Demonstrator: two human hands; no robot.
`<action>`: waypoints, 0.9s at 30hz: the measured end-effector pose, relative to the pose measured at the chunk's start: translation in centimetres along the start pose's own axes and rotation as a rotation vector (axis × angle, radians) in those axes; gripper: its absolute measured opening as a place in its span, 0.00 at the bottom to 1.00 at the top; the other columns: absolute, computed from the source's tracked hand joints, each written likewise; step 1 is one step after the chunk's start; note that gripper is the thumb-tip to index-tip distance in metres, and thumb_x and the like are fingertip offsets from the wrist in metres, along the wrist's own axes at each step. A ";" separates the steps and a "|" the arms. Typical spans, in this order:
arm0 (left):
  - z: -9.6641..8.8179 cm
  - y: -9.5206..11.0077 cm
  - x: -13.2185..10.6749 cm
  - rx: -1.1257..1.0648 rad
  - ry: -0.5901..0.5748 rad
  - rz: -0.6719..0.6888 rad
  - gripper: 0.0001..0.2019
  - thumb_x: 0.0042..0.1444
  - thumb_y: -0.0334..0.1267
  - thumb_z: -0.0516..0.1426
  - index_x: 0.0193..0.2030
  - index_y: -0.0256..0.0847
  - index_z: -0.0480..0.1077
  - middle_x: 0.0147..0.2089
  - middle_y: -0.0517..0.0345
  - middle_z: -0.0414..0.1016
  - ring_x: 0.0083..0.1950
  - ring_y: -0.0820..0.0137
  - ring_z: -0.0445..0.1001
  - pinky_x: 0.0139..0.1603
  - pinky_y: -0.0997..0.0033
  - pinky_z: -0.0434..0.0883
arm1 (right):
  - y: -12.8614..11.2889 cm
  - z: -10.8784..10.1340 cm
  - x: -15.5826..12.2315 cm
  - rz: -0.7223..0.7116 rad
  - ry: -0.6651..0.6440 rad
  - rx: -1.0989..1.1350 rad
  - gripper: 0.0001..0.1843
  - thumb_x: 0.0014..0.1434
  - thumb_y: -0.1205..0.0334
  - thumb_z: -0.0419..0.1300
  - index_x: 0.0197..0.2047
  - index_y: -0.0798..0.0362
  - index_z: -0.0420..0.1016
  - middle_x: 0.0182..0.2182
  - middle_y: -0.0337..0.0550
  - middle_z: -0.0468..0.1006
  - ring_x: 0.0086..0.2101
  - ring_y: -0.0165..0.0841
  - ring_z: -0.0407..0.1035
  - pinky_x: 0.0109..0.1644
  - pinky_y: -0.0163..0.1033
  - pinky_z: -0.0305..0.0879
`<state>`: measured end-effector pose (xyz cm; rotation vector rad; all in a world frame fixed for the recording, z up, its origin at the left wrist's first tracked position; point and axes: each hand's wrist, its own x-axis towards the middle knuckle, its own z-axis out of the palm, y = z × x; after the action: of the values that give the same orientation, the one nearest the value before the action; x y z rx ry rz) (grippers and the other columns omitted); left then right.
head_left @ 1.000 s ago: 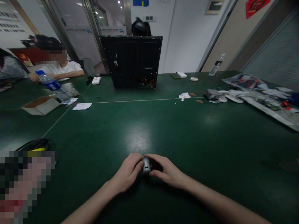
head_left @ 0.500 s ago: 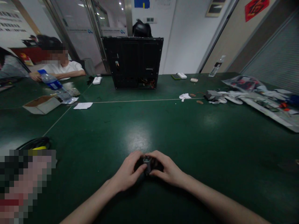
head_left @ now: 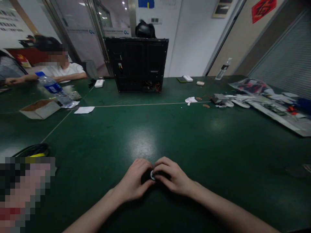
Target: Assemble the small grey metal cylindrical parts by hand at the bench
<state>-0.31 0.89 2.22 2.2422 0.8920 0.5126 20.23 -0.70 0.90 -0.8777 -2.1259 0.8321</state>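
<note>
In the head view, a small dark cylinder (head_left: 153, 175) with a pale, round end sits between my two hands, low over the green table. Thumb and fingers of my left hand (head_left: 136, 179) close around it from the left. My right hand (head_left: 173, 177) meets it from the other side, its fingertips pinched at the cylinder's face. Most of its body is hidden behind the fingers, so its exact kind is not clear.
The green table (head_left: 116, 129) carries a black panel (head_left: 138, 64) standing upright at the back. Leftward are a water bottle (head_left: 54, 89), an open box (head_left: 40, 110) and coiled cable (head_left: 36, 150). A tray of parts (head_left: 279, 110) lies right. A person (head_left: 68, 69) sits far left.
The cylinder has turned so its round end faces me more, where its side showed before. My right fingers have moved over it. The seated person's hand has shifted left.
</note>
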 end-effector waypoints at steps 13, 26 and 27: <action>-0.1 0.1 0.1 -0.011 0.010 -0.044 0.12 0.53 0.33 0.60 0.43 0.42 0.64 0.44 0.57 0.70 0.47 0.64 0.66 0.50 0.62 0.63 | 0.5 -2.8 0.4 0.110 -0.107 -0.134 0.06 0.54 0.67 0.60 0.37 0.53 0.72 0.36 0.42 0.73 0.40 0.33 0.65 0.46 0.41 0.61; -0.2 0.2 0.0 -0.010 0.013 -0.074 0.14 0.52 0.36 0.60 0.45 0.42 0.64 0.45 0.54 0.69 0.47 0.62 0.67 0.49 0.59 0.65 | 0.6 -2.6 0.5 0.156 -0.189 -0.147 0.19 0.51 0.62 0.63 0.47 0.51 0.69 0.43 0.43 0.72 0.45 0.36 0.64 0.51 0.45 0.58; -0.2 0.1 0.0 -0.016 0.019 -0.086 0.16 0.51 0.36 0.61 0.45 0.42 0.63 0.45 0.54 0.69 0.46 0.62 0.67 0.48 0.59 0.66 | 0.5 -2.4 0.5 0.151 -0.182 -0.128 0.20 0.51 0.61 0.63 0.48 0.51 0.68 0.44 0.43 0.72 0.45 0.36 0.64 0.52 0.44 0.58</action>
<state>-0.38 0.85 2.43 2.1777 0.9861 0.5008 21.96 0.61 2.03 -1.0758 -2.3136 0.8892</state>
